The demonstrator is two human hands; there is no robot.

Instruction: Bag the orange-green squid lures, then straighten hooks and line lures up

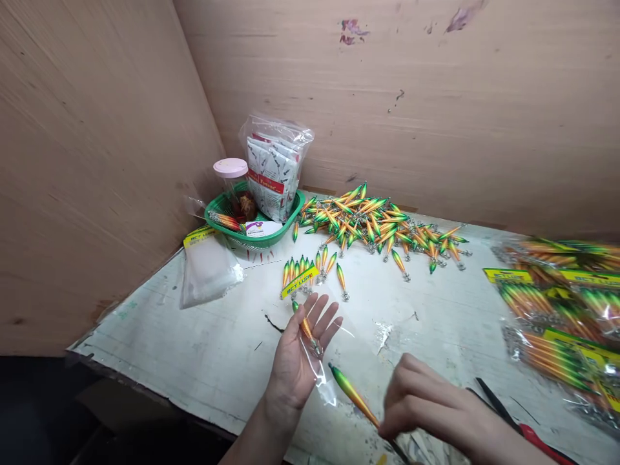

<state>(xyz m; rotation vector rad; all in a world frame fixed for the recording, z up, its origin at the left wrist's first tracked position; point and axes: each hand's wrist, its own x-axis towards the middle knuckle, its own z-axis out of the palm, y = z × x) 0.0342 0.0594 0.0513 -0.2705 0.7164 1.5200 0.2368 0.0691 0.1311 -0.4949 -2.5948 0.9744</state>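
Note:
My left hand (301, 355) is palm up with its fingers stretched. A green-and-orange squid jig (306, 329) lies in it under the thumb, together with a clear plastic bag (325, 387). Just beyond the fingertips is a yellow BCT LURE header card (299, 282), with several jigs behind it; whether it belongs to the bag in my hand I cannot tell. My right hand (426, 400), slightly blurred, pinches the lower end of another squid jig (353, 394), its green tip pointing at my left hand. The hooks of that jig are hidden by my fingers.
A heap of squid jigs (368, 219) lies along the back wall. Left of it, a green basket (264, 242) holds a lidded jar and packets. Empty header bags (208, 271) lie at left, packed jigs (547, 361) at right. Red-handled scissors (537, 439) lie by my right wrist.

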